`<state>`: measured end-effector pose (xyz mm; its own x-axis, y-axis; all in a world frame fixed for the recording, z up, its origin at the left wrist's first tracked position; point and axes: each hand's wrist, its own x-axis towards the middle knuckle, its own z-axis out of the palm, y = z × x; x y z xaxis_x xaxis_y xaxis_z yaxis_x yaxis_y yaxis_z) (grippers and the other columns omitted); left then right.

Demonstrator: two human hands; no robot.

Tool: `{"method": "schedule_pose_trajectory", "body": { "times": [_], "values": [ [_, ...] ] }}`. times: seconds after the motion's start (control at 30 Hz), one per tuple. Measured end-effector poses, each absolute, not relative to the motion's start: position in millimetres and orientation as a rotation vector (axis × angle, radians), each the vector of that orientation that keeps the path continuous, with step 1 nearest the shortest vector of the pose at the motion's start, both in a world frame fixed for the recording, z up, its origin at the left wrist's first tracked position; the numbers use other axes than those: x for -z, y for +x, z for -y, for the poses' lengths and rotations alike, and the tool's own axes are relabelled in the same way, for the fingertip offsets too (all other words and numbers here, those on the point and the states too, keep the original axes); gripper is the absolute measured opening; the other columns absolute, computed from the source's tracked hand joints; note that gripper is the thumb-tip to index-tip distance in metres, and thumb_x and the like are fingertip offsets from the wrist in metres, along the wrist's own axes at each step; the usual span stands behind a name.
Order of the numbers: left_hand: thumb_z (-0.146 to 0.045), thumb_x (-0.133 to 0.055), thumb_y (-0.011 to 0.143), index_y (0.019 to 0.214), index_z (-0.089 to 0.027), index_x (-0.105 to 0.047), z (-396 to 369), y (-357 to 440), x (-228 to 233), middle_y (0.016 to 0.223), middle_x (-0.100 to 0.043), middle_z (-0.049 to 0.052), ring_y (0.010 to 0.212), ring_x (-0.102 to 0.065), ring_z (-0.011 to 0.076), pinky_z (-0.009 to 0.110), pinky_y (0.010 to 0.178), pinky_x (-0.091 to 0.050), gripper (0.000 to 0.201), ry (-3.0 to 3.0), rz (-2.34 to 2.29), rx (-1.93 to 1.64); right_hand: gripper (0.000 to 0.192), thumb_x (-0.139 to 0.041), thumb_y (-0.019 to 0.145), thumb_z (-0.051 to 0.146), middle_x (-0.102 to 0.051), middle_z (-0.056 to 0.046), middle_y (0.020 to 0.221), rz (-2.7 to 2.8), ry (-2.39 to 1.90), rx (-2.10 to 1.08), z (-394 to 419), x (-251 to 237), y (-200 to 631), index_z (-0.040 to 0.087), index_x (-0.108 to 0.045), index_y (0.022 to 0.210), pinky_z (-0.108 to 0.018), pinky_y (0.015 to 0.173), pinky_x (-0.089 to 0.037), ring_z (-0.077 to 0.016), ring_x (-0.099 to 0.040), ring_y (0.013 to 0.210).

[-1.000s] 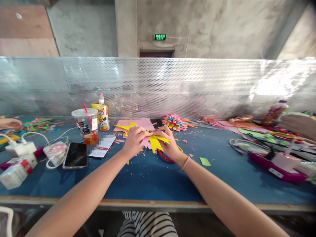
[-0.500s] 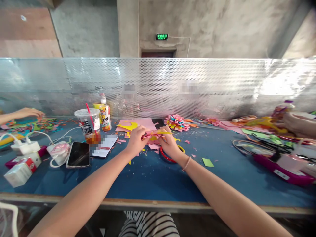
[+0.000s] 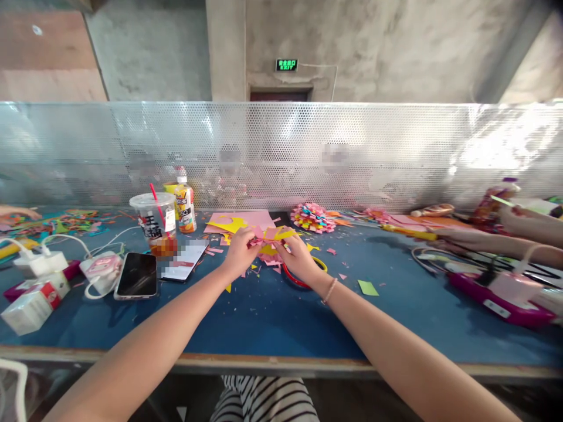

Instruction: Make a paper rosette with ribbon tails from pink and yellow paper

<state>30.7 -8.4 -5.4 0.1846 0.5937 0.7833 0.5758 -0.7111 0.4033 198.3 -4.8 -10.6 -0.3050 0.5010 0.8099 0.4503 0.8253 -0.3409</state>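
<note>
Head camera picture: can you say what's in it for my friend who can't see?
A person's left hand and right hand hold pink and yellow paper above a blue table scattered with paper scraps. A colourful ball-shaped craft sits just beyond; to the left are a cup with a red straw, a bottle and a dark-screened phone.

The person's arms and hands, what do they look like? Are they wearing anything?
The left arm and right arm are bare, with no sleeves showing. The left hand and right hand have no gloves. A thin, pinkish bracelet that looks beaded goes around the right wrist; none shows on the left. I can't see any markings.
</note>
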Motion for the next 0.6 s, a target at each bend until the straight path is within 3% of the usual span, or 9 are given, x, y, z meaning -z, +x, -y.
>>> {"method": "schedule_pose_trajectory", "body": {
  "times": [0.2,0.6],
  "values": [
    [-0.012,-0.051,0.072,0.056,-0.018,-0.037,10.7,33.1,7.6,0.063,-0.044,-0.001,0.065,-0.043,0.0135,0.025,0.060,-0.034,0.023,2.363,-1.156,-1.652,0.015,-0.047,0.084,0.022,-0.060,-0.006,0.089,1.924,-0.710,-0.047,6.9,8.5,198.5,0.021,-0.061,0.087,-0.033,0.079,-0.042,-0.0182,-0.054,0.086],
    [-0.022,-0.052,0.076,0.062,-0.018,-0.044,13.2,35.3,9.7,0.066,-0.048,0.000,0.066,-0.047,0.0130,0.025,0.061,-0.037,0.017,2.313,-1.195,-1.626,0.014,-0.048,0.080,0.021,-0.056,-0.005,0.077,1.862,-0.774,-0.154,9.3,6.4,198.1,0.018,-0.057,0.069,-0.029,0.068,-0.043,-0.0160,-0.052,0.075]
  ]
}}
